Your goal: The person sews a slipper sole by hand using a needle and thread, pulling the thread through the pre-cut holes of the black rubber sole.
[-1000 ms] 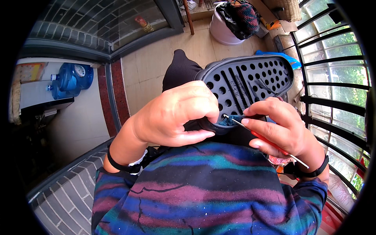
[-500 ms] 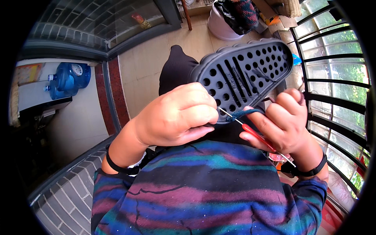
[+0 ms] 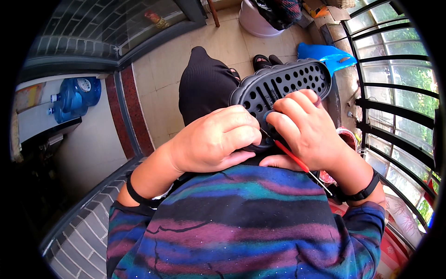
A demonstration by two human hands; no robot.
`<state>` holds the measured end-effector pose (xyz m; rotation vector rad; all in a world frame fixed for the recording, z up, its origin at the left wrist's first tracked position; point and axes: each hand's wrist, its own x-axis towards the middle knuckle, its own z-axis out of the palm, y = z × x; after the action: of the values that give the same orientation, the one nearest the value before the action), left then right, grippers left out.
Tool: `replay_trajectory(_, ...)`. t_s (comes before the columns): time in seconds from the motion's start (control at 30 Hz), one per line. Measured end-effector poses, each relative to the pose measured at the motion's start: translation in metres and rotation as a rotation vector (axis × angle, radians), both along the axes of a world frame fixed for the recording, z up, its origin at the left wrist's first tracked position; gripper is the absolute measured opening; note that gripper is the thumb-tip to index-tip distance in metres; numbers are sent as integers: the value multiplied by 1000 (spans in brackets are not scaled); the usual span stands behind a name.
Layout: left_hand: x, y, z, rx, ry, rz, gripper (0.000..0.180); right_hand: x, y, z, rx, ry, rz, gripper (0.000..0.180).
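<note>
A person's left hand (image 3: 216, 142) clamps the heel end of a black perforated sole (image 3: 283, 88), held upturned over the lap, while the right hand (image 3: 309, 130) pinches a thin red tool (image 3: 297, 162) whose tip meets the sole's edge between the two hands. The job looks best served by a firm left-hand brace, short controlled pushes, and fingers kept out of the point's path. A blue water jug (image 3: 74, 97) stands well apart at left.
</note>
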<state>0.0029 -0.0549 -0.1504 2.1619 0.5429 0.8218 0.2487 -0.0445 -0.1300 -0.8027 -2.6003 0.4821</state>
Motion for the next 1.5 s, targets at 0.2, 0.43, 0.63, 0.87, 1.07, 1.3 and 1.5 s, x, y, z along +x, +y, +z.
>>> replay_trajectory(0.2,-3,1,-2,-88,-11,81,50,17,1,-1,149,62,112,28)
replay_trajectory(0.43,-2,1,-6,-129,-9,80,53,30,-4,-5,22,190,127,28)
replay_trajectory(0.63,1,4,-2,-154,21,48,44,34,-6,-10,-144,264,92,29)
replay_trajectory(0.87,6,1,-6,-154,68,36,28,23,-8,-16,75,141,85,29)
replay_trajectory(1.07,15,-2,-10,-334,97,157,31,30,-8,-17,-30,193,135,31)
replay_trajectory(1.3,26,3,-9,-227,181,120,16,37,-7,-17,-271,249,115,30)
replay_trajectory(1.5,32,3,-6,-337,278,176,12,41,-9,-20,-329,281,84,31)
